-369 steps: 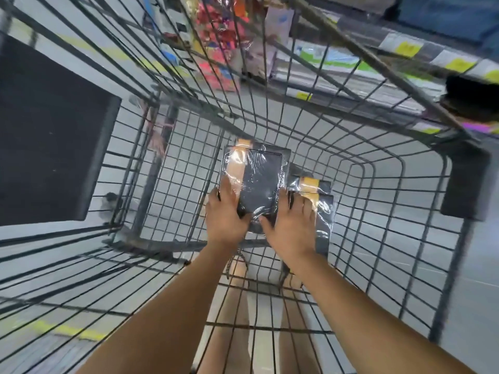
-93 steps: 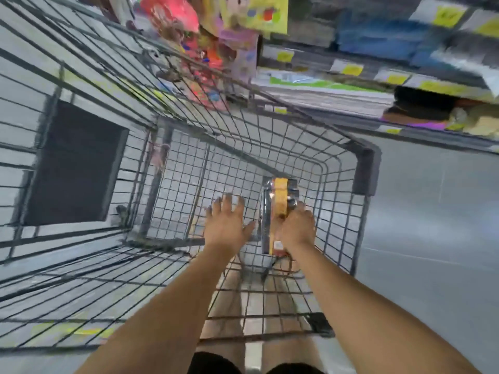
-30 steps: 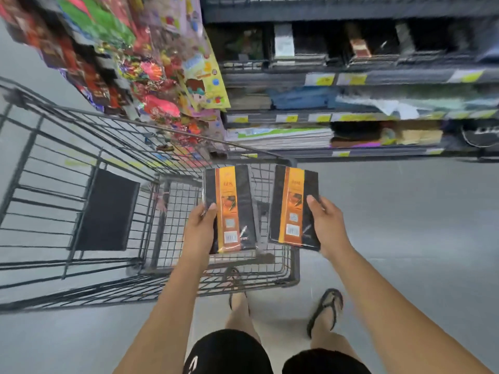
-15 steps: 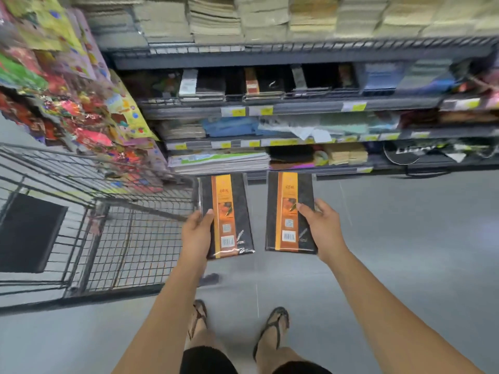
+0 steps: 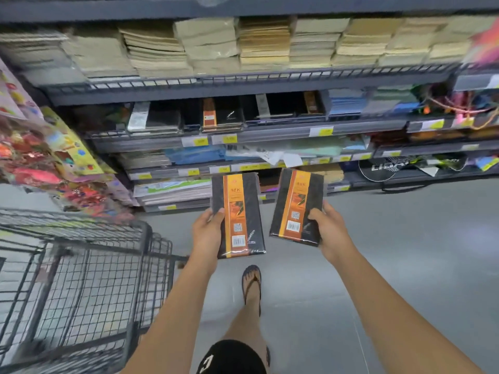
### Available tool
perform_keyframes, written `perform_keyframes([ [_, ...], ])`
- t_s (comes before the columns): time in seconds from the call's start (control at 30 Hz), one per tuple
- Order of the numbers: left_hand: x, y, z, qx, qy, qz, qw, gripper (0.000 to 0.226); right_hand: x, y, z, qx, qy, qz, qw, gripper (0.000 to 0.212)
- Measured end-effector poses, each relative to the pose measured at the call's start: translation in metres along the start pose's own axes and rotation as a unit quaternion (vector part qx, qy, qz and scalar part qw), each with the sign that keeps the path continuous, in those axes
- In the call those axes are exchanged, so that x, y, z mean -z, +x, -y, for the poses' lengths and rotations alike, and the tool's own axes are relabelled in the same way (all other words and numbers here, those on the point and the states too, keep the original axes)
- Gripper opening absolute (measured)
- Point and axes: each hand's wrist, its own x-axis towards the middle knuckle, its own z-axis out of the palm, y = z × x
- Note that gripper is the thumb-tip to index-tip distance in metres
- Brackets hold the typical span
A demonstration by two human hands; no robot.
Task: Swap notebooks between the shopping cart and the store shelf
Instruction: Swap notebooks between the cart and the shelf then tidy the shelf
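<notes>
I hold two shrink-wrapped black notebooks with orange bands out in front of me. My left hand [image 5: 206,232] grips the left notebook [image 5: 237,215] by its left edge. My right hand [image 5: 328,229] grips the right notebook [image 5: 296,205] by its right edge. Both face up and sit apart, over the grey floor in front of the store shelf [image 5: 243,130]. On that shelf lie more black notebooks [image 5: 220,113] of the same kind, above my hands. The wire shopping cart [image 5: 89,282] stands at lower left, beside my left forearm.
Stacks of tan paper pads [image 5: 264,44] fill the upper shelf. Lower shelves carry folders and paper with yellow price tags [image 5: 229,139]. Colourful packets [image 5: 48,163] hang at the left above the cart. One sandalled foot [image 5: 251,284] is forward on the floor.
I have moved closer to the shelf, both notebooks still in hand. The cart has slid down and to the left in view, and the top shelf has come into view.
</notes>
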Motion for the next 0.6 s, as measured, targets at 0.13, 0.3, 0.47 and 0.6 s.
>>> perform_keyframes([
  [0.13, -0.043, 0.043, -0.025, -0.006, 0.004, 0.016, 1.0, 0.018, 0.009, 0.067, 0.03, 0.002, 0.006, -0.006, 1.0, 0.035],
  [0.3, -0.098, 0.101, -0.058, -0.001, 0.009, 0.021, 1.0, 0.017, 0.009, 0.172, 0.062, -0.012, 0.005, -0.026, 1.0, 0.03],
  [0.47, -0.148, 0.148, -0.083, -0.011, 0.023, 0.035, 0.999, 0.014, 0.008, 0.258, 0.081, -0.024, 0.035, -0.072, 0.996, 0.047],
  [0.6, -0.181, 0.171, -0.088, -0.013, 0.02, 0.028, 0.999, 0.018, 0.012, 0.299, 0.092, -0.003, 0.063, -0.077, 0.995, 0.037],
])
